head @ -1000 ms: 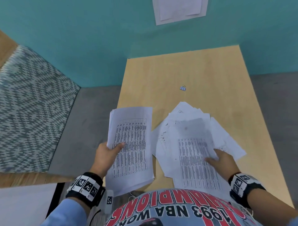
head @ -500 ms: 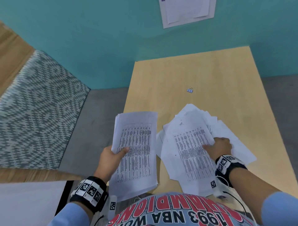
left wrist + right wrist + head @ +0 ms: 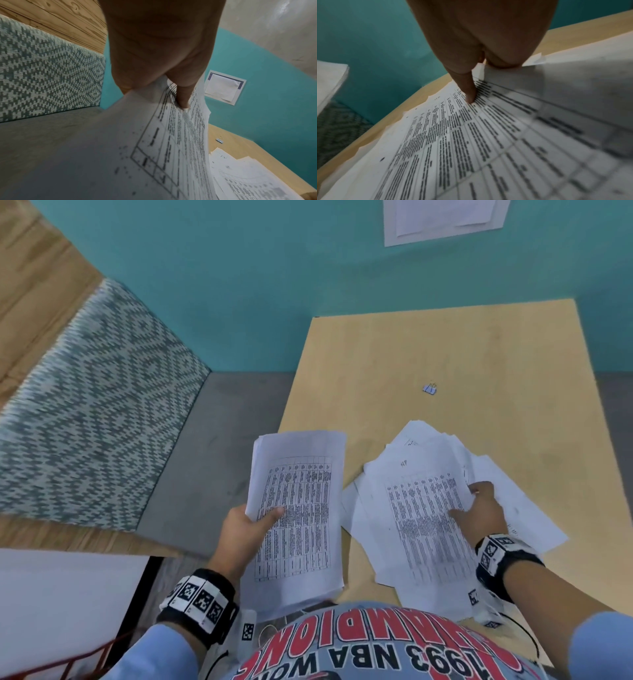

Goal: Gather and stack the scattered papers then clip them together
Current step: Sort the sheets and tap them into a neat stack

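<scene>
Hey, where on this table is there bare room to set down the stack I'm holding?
Bare wood lies on the table beyond the binder clip, toward the teal wall. Nearer, the loose papers under the right hand crowd it.

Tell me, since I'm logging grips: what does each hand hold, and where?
Left hand grips a paper stack at its left edge. Right hand pinches the top loose sheet's right edge.
</scene>
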Motion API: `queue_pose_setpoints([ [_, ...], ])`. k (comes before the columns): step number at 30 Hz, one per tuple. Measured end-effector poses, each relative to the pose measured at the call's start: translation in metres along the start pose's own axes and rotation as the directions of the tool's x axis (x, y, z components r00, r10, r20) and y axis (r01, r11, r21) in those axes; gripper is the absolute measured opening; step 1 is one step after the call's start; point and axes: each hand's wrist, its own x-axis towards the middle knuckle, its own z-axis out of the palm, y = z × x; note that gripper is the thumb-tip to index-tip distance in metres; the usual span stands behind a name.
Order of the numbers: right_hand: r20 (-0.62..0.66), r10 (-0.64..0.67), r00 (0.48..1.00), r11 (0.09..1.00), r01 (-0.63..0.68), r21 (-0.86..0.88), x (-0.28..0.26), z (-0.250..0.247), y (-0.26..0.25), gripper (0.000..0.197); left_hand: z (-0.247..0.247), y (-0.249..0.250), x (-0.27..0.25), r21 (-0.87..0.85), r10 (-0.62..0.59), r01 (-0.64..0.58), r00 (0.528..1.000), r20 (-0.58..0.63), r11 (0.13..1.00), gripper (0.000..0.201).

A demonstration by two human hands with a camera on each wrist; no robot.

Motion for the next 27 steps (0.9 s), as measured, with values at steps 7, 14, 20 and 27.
queue_pose_setpoints([
  [7, -0.083, 0.067, 0.994, 0.942, -0.036, 0.334, -0.025, -0.068, 0.038, 0.039, 0.013, 0.011, 0.014, -0.033, 0.005, -0.005, 1.000, -0.010, 0.999, 0.039],
  [14, -0.126, 0.105, 0.987, 0.838, -0.019, 0.545, -0.048, -0.169, 0.045, 0.025, 0.031, 0.041, 0.032, -0.017, 0.142, -0.142, 0.990, 0.011, 0.990, 0.024],
  [20, 0.029, 0.071, 0.997, 0.595, -0.066, 0.801, -0.044, -0.213, 0.036, 0.054, 0.061, 0.079, 0.039, -0.057, 0.202, -0.197, 0.973, 0.112, 0.979, 0.029],
  [27, 0.213, -0.137, 0.967, 0.544, -0.106, 0.833, -0.051, -0.208, -0.042, 0.035, 0.114, 0.149, 0.003, -0.306, 0.249, -0.127, 0.880, 0.404, 0.943, 0.041],
])
